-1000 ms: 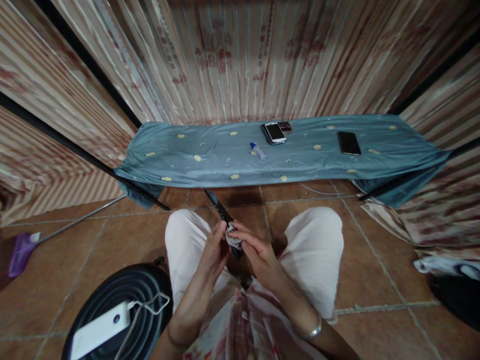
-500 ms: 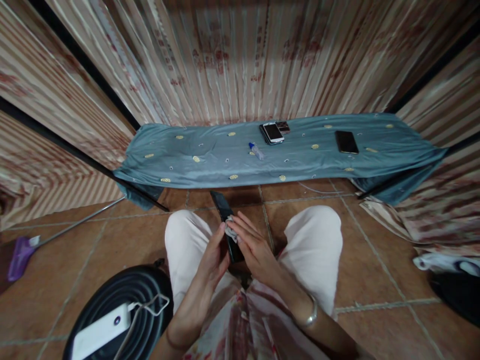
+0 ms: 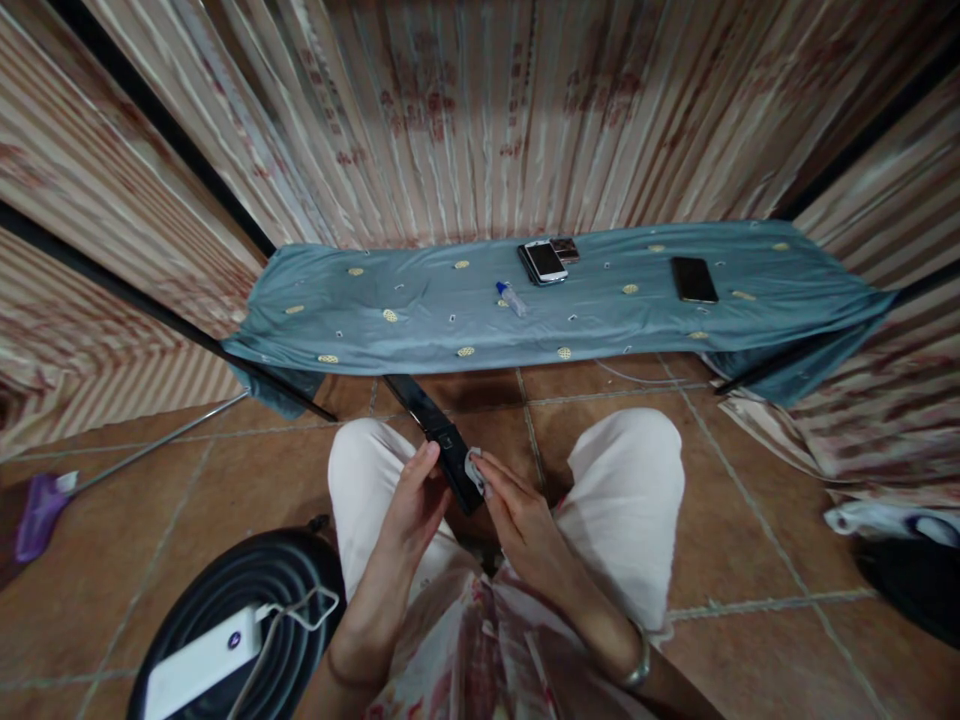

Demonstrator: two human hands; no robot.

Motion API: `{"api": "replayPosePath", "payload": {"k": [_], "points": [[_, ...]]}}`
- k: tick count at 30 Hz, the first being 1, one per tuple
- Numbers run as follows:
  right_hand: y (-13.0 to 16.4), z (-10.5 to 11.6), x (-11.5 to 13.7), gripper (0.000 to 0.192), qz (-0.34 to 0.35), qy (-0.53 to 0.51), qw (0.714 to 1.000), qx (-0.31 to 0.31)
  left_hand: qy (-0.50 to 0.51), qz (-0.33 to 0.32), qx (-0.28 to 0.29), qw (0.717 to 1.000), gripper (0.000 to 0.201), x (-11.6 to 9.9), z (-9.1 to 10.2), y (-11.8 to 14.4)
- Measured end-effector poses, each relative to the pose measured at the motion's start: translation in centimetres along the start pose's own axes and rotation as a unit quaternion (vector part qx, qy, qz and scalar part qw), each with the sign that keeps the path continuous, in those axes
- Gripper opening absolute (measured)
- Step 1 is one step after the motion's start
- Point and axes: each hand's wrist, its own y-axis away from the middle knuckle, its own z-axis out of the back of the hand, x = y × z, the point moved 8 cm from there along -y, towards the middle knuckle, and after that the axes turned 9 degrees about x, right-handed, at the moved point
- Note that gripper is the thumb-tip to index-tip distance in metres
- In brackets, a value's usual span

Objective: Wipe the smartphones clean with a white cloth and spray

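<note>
Between my knees I hold a long black device [image 3: 424, 410], unfolded, that looks like a flip phone. Its far end points up and left, close to the front edge of the cloth-covered bench. My left hand [image 3: 411, 500] grips its near half from the left side, with the thumb on top. Pinched in the fingers of my right hand [image 3: 521, 510] is a small crumpled grey cloth [image 3: 474, 468], which is against the right edge of the device's near half. My right fingers partly cover the cloth.
On the blue bench cloth [image 3: 420, 300] lie a white-framed phone [image 3: 546, 262] stacked on a dark item, a small blue-capped bottle [image 3: 511, 299] and a dark phone [image 3: 694, 279]. A white power bank [image 3: 202, 660] with a cable rests on a round black stool [image 3: 300, 570]. Curtains surround the bench.
The device has tilted further left and shows more of its length. My right hand with the cloth has shifted slightly right and down, toward the device's near end.
</note>
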Motion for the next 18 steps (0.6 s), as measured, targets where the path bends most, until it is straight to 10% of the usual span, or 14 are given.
{"api": "replayPosePath", "payload": {"k": [11, 18], "points": [[-3.9, 1.1, -0.6, 0.043, 0.047, -0.042, 0.998, -0.017, -0.037, 0.001, 0.045, 0.998, 0.039, 0.0, -2.0, 0.9], [-1.3, 0.2, -0.4, 0.041, -0.004, -0.065, 0.998, 0.005, -0.048, -0.039, 0.024, 0.998, 0.040, -1.8, -0.7, 0.3]]}}
